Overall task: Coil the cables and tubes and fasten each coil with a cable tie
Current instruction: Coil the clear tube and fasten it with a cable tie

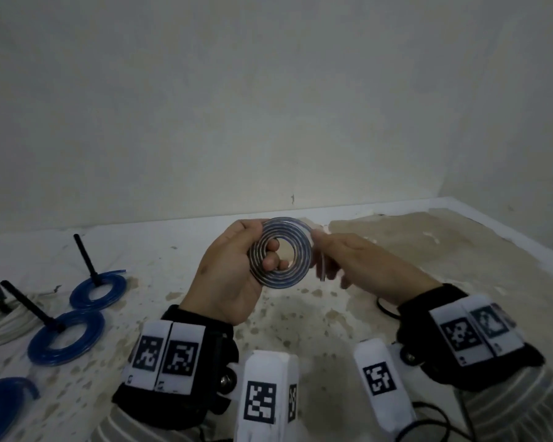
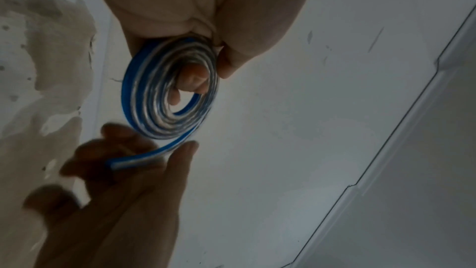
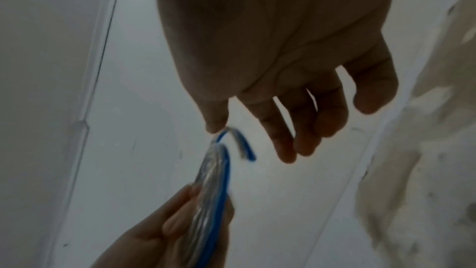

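Observation:
My left hand [image 1: 233,269] holds a flat spiral coil of blue-and-clear cable [image 1: 300,250] upright above the table, with the thumb on its rim and fingertips showing through the hole. The left wrist view shows the coil [image 2: 144,97] wound in several turns. Its loose tail [image 2: 134,162] curves off the outer turn. My right hand [image 1: 364,263] is just right of the coil, fingers relaxed and spread. In the right wrist view its thumb tip [image 3: 216,125] touches the bend of the tail [image 3: 244,148]; the fingers are not wrapped round it.
On the table's left lie two blue tube coils [image 1: 98,290] [image 1: 66,338], each with a black cable tie [image 1: 85,256] sticking up, a white cable coil [image 1: 7,317], and another blue coil [image 1: 0,406]. A black cable [image 1: 385,309] loops under my right wrist. A wall stands behind.

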`<state>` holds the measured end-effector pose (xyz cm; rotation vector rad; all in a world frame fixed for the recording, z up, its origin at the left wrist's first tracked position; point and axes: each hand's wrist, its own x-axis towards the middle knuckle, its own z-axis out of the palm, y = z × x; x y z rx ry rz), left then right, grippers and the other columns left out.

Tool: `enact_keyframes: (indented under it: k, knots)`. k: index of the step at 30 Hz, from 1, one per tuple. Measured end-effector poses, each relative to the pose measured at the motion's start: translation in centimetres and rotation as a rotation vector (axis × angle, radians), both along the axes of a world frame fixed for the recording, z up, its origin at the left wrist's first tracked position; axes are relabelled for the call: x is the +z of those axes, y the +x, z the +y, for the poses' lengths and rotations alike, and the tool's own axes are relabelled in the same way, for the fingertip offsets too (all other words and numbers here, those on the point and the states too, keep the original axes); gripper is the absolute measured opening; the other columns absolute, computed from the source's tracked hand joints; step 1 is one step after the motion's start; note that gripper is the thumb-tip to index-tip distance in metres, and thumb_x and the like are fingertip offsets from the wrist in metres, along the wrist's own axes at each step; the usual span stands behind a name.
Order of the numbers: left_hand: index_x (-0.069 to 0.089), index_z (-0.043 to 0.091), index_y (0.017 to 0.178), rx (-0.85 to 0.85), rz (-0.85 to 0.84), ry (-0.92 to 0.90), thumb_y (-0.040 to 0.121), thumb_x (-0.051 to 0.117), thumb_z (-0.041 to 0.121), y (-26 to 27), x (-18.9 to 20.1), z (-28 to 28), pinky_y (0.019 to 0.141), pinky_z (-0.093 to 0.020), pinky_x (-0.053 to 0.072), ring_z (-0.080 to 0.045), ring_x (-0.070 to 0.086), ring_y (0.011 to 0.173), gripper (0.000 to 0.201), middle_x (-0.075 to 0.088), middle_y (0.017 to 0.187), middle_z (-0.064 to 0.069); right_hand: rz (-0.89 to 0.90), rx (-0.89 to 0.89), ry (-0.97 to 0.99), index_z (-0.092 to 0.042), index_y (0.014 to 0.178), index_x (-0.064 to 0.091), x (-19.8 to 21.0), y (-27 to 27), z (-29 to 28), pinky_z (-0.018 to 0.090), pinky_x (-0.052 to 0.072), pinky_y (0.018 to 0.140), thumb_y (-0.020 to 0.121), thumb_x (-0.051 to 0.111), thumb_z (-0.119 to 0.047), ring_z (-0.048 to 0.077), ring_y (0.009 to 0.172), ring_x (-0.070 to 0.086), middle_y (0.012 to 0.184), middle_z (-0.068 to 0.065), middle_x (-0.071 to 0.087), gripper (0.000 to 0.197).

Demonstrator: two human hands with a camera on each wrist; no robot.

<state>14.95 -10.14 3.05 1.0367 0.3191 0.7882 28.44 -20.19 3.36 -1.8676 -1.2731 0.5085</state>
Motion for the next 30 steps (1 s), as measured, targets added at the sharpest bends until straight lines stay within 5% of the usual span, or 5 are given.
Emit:
enact_keyframes:
  k: [6,11,14,18,30]
  knots:
    - [0.047,0.008,0.081,-0.024,0.04,0.026,0.099,0.033,0.011,0.0,-0.3,-0.3,0.047,-0.023,0.048,-0.011,0.037,0.039,0.023,0.046,0.065,-0.009,-0.412,-0.155,-0.571,-0.011,0.062,0.045,-2.3,5.2,-4.6,0.025,0.028,0.053,0.085,0.058,-0.046,0.02,0.056,0.037,0.064,0.012,0.044,0.044]
    - [0.05,0.008,0.078,-0.06,0.067,0.08,0.098,0.034,0.01,-0.1,-0.2,-0.8,0.048,-0.026,0.046,-0.012,0.036,0.039,0.025,0.047,0.064,-0.009,-0.435,-0.219,-0.621,0.01,0.084,0.056,-4.3,5.7,-6.0,0.026,0.03,0.061,0.084,0.064,-0.021,0.044,0.079,0.051,0.113,0.032,0.056,0.032]
    - [0.051,0.007,0.078,-0.069,0.072,0.09,0.097,0.035,0.009,-0.2,-0.1,-0.9,0.048,-0.026,0.046,-0.012,0.036,0.039,0.025,0.047,0.063,-0.009,-0.495,-0.221,-0.67,-0.009,0.058,0.036,-4.8,6.3,-5.2,0.022,0.027,0.052,0.084,0.061,-0.014,0.019,0.052,0.031,0.06,0.022,0.044,0.036]
    - [0.051,0.008,0.079,-0.056,0.095,0.092,0.098,0.036,0.01,-0.6,-0.3,-0.8,0.049,-0.026,0.047,-0.012,0.037,0.04,0.025,0.047,0.064,-0.009,-0.599,-0.12,-0.743,-0.011,0.055,0.048,-4.5,6.2,-4.7,0.02,0.034,0.054,0.086,0.057,-0.012,0.018,0.053,0.04,0.059,0.005,0.044,0.033]
    - [0.05,0.009,0.083,0.013,0.198,0.183,0.099,0.036,0.01,-0.9,-0.2,-0.5,0.05,-0.024,0.045,-0.011,0.037,0.043,0.021,0.045,0.064,-0.006,0.04,0.05,0.61,-0.004,0.072,0.06,3.5,-3.2,-3.4,0.026,0.056,0.059,0.076,0.061,0.015,0.017,0.058,0.068,0.06,0.005,0.066,0.019]
